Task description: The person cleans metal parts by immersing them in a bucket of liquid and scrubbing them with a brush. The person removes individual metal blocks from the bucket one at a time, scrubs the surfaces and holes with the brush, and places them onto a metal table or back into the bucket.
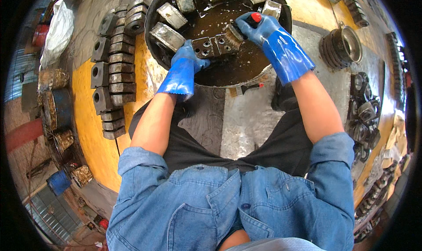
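Both my hands wear blue rubber gloves. My left hand (190, 57) grips a grey metal block with round holes (210, 46), held over a black round basin (154, 7) of dark oily liquid. My right hand (259, 27) holds a red-handled brush (236, 33) whose bristles press on the right end of that block. Several other metal blocks (172, 15) lean around the inside of the basin's rim, wet and shiny.
Rows of stacked grey metal blocks (115, 71) lie on the yellow floor at my left. A ribbed round metal part (343, 46) stands at the right, with more dark metal parts (365, 115) beyond. Rusty cylinders (55, 108) and a white bag (57, 31) are far left.
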The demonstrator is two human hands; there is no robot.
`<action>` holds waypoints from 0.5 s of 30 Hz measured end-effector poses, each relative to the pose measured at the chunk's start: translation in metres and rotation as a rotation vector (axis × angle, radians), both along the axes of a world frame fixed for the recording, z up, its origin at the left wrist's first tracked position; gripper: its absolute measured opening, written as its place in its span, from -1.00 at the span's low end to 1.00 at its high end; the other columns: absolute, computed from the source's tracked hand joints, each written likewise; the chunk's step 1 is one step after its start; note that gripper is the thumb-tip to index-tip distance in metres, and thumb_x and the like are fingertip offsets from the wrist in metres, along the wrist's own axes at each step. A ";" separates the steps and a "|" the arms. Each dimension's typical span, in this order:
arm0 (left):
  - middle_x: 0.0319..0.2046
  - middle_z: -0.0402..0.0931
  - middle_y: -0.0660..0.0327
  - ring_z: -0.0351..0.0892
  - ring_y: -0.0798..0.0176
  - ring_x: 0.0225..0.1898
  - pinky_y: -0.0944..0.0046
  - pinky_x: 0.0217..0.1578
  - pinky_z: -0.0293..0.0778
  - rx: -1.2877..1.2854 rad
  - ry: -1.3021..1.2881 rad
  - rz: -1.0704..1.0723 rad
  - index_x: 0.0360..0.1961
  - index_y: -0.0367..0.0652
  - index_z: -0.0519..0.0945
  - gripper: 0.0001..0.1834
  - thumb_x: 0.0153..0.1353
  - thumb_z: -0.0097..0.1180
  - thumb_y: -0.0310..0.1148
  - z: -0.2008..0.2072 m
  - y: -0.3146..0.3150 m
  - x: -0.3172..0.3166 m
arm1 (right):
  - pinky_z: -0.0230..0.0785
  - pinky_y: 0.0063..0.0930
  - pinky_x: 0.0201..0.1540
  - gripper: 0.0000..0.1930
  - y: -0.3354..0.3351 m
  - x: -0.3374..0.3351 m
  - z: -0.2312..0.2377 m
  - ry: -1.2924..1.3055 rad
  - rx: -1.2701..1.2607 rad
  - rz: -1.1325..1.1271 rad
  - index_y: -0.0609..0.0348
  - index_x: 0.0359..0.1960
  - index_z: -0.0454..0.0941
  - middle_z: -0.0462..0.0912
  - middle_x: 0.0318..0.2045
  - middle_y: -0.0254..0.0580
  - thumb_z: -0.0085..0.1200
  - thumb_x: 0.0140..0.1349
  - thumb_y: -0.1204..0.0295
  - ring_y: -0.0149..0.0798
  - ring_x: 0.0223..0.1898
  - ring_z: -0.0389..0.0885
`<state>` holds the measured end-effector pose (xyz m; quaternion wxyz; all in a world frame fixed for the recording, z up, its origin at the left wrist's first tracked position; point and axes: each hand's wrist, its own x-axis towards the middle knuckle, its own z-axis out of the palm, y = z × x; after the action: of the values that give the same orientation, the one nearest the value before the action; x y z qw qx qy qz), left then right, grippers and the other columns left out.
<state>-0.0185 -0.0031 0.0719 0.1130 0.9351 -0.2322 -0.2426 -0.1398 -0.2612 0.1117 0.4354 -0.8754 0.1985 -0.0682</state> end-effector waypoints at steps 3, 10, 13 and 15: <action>0.19 0.65 -0.15 0.66 -0.17 0.22 0.00 0.26 0.58 0.020 -0.012 -0.002 0.47 -0.22 0.35 0.18 -0.16 0.69 0.01 -0.003 0.001 0.002 | 0.64 -0.43 -0.01 -0.72 -0.001 0.010 0.006 -0.030 -0.036 -0.055 0.07 -0.02 0.80 0.86 -0.23 -0.30 0.34 0.41 0.18 -0.42 -0.21 0.78; 0.21 0.65 -0.12 0.65 -0.14 0.24 0.01 0.27 0.58 0.036 0.012 0.018 0.47 -0.22 0.35 0.20 -0.16 0.69 0.04 0.005 0.000 -0.002 | 0.63 -0.36 0.01 -0.61 0.056 0.017 0.019 0.030 0.250 -0.216 0.15 -0.11 0.80 0.85 -0.28 -0.09 0.37 0.30 0.06 -0.25 -0.18 0.83; 0.21 0.65 -0.12 0.65 -0.14 0.24 0.01 0.26 0.58 0.052 0.001 0.032 0.48 -0.22 0.34 0.21 -0.16 0.71 0.03 0.003 0.005 -0.003 | 0.66 -0.28 -0.04 -0.57 0.059 0.014 0.048 0.292 0.186 -0.166 0.18 -0.19 0.78 0.84 -0.30 -0.06 0.31 0.29 0.00 -0.18 -0.27 0.83; 0.21 0.64 -0.13 0.65 -0.14 0.24 0.01 0.25 0.59 0.018 -0.012 0.033 0.48 -0.22 0.34 0.21 -0.16 0.72 0.02 -0.014 0.012 0.005 | 0.67 -0.26 -0.08 -0.55 0.059 0.013 0.050 0.301 0.253 -0.129 0.18 -0.24 0.78 0.83 -0.36 -0.06 0.27 0.30 -0.03 -0.13 -0.33 0.82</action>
<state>-0.0131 0.0087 0.0574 0.1073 0.9412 -0.2152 -0.2372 -0.1270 -0.2022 0.1620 0.5022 -0.7994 0.3242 0.0610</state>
